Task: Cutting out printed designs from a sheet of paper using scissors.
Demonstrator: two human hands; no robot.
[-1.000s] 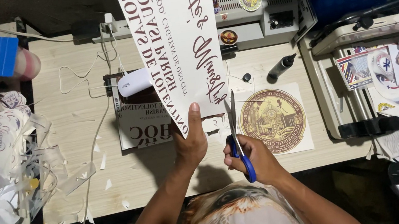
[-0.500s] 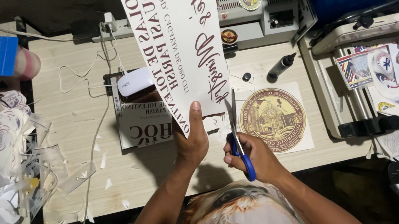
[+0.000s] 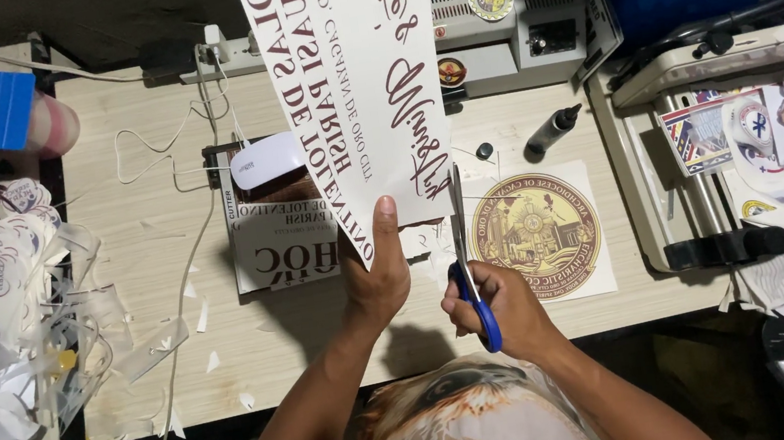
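The left hand [image 3: 377, 282] grips the lower edge of a long white printed sheet [image 3: 352, 104] with dark red lettering, thumb pressed flat on its face, and holds it upright over the wooden worktop [image 3: 158, 362] so that it rises past the top of the view. The right hand [image 3: 505, 308] is closed around the blue handles of a pair of scissors [image 3: 466, 261], whose blades point up along the sheet's right edge, touching it just beside the left thumb. Under the sheet lies another printed sheet [image 3: 279, 240] with a white computer mouse [image 3: 268, 159] resting on it. Just right of the scissors sits a round gold and brown seal print [image 3: 537, 233] on white backing, with a small black bottle [image 3: 554, 129] lying beyond it. A grey laminating machine [image 3: 518, 27] stands at the far edge of the worktop. Off to the left, a heap of white paper offcuts [image 3: 22, 319] piles up beside the worktop, with small scraps scattered over the wood.
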